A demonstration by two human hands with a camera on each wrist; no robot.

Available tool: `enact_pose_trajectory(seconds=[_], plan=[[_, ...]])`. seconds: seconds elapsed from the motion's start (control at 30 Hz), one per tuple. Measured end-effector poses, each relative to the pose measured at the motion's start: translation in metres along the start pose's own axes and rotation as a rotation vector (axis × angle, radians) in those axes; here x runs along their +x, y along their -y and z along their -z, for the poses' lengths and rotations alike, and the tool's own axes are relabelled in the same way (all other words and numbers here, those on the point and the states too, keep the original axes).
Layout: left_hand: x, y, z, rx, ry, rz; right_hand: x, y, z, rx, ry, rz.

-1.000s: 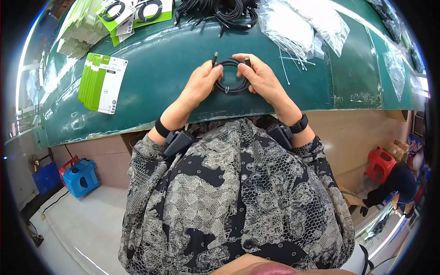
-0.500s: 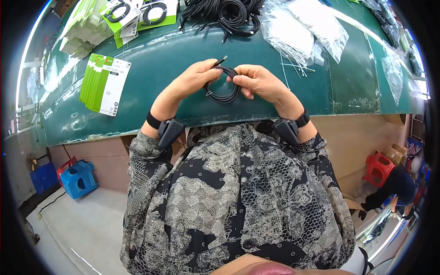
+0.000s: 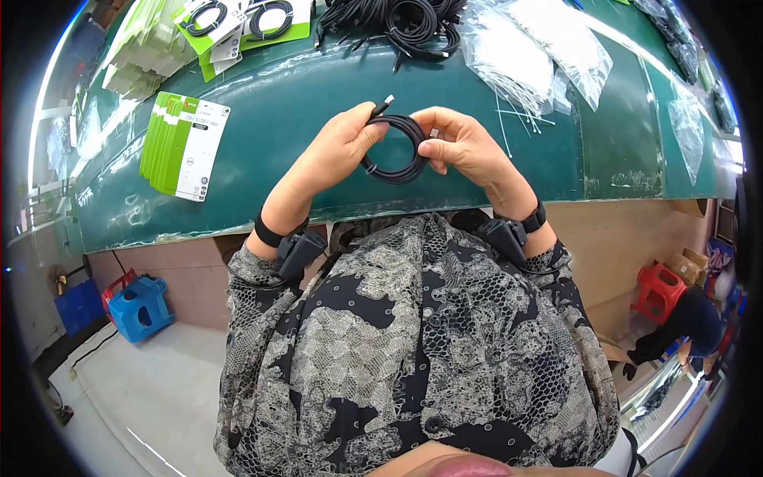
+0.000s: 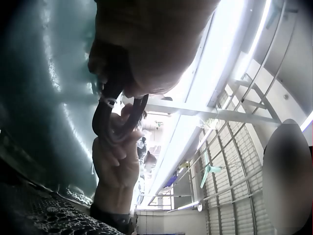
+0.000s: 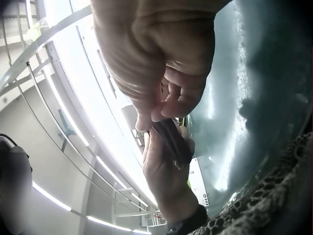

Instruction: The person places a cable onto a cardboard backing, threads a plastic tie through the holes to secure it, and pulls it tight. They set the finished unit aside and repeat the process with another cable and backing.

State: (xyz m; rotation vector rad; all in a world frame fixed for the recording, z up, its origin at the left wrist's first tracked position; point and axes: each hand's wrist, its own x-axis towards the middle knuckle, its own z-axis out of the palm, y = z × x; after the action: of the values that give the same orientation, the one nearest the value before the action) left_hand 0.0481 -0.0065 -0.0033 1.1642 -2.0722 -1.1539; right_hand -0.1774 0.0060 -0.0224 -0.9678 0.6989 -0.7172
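Note:
A coiled black cable (image 3: 396,176) is held in the air between both hands, over the near part of the green table. The left hand (image 3: 343,147) pinches the coil's upper left side, and one plug (image 3: 388,100) sticks up past its fingers. On the right side, the right hand (image 3: 467,149) pinches the loops between thumb and fingers; a second metal plug end (image 3: 434,133) shows beside them. A small tie (image 3: 371,168) wraps the coil at its lower left. In the right wrist view the bundled loops (image 5: 171,142) run from the right fingertips to the left hand.
Green-and-white cable cards (image 3: 191,151) lie fanned at left, with more stacked cards (image 3: 147,48) and carded cables (image 3: 272,21) behind. A pile of black cables (image 3: 413,24) lies at the back. Bags of white zip ties (image 3: 509,60) sit back right, several loose ties beside them.
The coil has turned between the hands, so its tie has gone from the bottom to the lower left. The right hand's hold has shifted along the loops, and its plug no longer stands upright.

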Motion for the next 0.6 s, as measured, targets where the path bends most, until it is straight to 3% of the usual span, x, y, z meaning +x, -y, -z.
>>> enact_pose_trajectory(seconds=[0.1, 0.23, 0.5, 0.6], plan=[[0.000, 0.016, 0.000, -0.459, 0.111, 0.187, -0.006, 0.008, -0.016, -0.007, -0.108, 0.123], [-0.003, 0.013, -0.010, -0.612, 0.016, 0.051, -0.019, 0.014, -0.021, -0.032, -0.120, 0.195], [0.000, 0.026, -0.014, -0.818, 0.099, 0.235, -0.022, 0.013, -0.016, 0.071, -0.075, 0.207], [0.000, 0.021, -0.017, -0.890, 0.048, 0.165, -0.021, 0.005, -0.013, 0.098, -0.075, 0.246]])
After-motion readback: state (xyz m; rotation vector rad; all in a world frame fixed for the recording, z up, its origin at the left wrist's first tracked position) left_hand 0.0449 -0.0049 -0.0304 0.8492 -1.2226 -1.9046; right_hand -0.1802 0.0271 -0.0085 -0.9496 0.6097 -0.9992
